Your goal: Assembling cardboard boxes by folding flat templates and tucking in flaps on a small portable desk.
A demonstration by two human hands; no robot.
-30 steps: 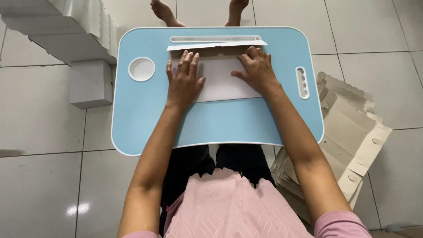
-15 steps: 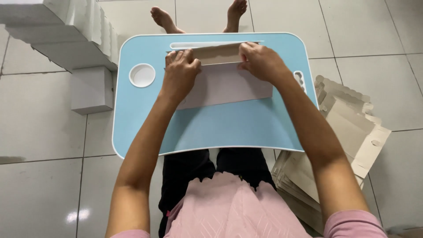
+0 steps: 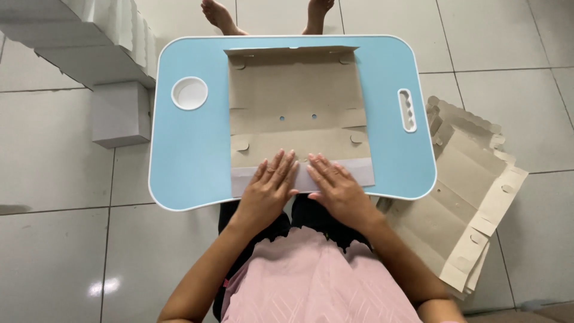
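A flat unfolded cardboard box blank (image 3: 296, 101), brown side up with die-cut tabs and small holes, lies across a light blue lap table (image 3: 191, 155). My left hand (image 3: 269, 188) and my right hand (image 3: 335, 188) rest palm down side by side on the blank's near edge, where a folded white strip shows. The fingers of both hands are spread and flat, gripping nothing.
The table has a round white cup recess (image 3: 189, 93) at left and a slotted handle hole (image 3: 406, 110) at right. A stack of flat cardboard blanks (image 3: 472, 197) lies on the tiled floor to the right. Assembled white boxes (image 3: 89, 42) stand at upper left. Bare feet (image 3: 218, 15) beyond the table.
The blank, folded and held at the table's far side before, is now opened out flat. Both hands have moved from the far edge to the near edge.
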